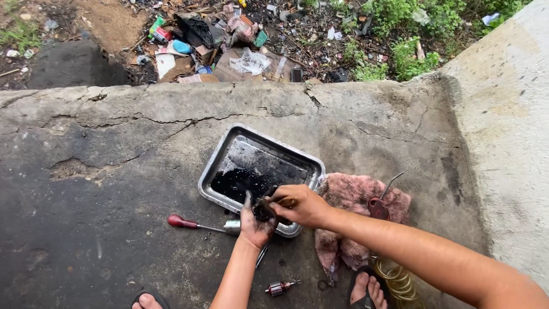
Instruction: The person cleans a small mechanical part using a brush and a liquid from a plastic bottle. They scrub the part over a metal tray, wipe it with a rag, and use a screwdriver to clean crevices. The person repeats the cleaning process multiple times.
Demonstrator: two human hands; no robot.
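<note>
Blackened and oily, a small part (264, 212) is clasped in the left hand (255, 223) at the near edge of the tray (211, 182), fingers curled round it. A brush (281, 201) is gripped in the right hand (301, 205), closed on its handle, and is pressed against the part (bristles are hidden). Dark liquid is seen inside the tray. A screwdriver (191, 224) lies just left of the tray's near corner, a pink rag (354, 197) just right of the tray, and a small rotor (280, 288) nearer than the tray.

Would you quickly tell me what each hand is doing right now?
Left hand: closed around a small dark greasy part over the tray.
Right hand: closed on a brush, touching that part.
</note>
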